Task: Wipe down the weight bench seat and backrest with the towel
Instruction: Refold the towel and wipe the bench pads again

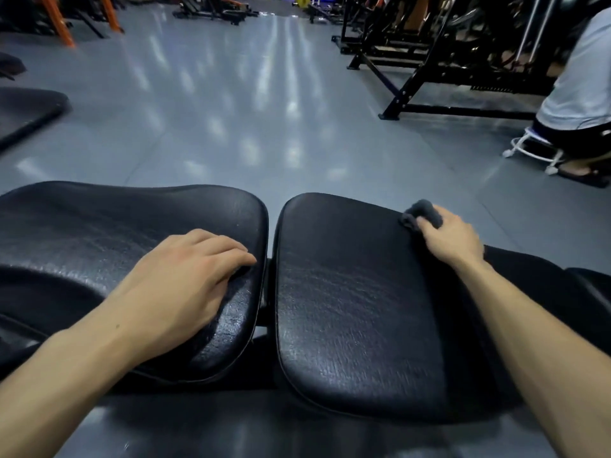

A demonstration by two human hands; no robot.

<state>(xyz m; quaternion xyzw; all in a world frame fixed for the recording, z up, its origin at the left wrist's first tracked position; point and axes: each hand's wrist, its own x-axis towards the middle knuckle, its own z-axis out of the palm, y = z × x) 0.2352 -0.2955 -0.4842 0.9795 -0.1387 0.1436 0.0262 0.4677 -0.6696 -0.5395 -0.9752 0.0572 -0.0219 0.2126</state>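
Observation:
A black padded weight bench lies across the view in two parts. The long backrest pad (99, 226) is on the left and the seat pad (347, 292) is on the right, with a narrow gap between them. My left hand (185, 285) rests flat on the backrest's right end, fingers relaxed near the gap. My right hand (453, 239) grips a small bunched dark grey towel (425, 211) and holds it against the far right corner of the seat.
Grey glossy floor (248, 110) stretches ahead. Black exercise machine frames (446, 61) stand at the right rear. A person in a white shirt (582, 87) sits on a white stool (532, 153) at the far right. Another black pad (26, 110) is at the left; orange frames (62, 24) are behind it.

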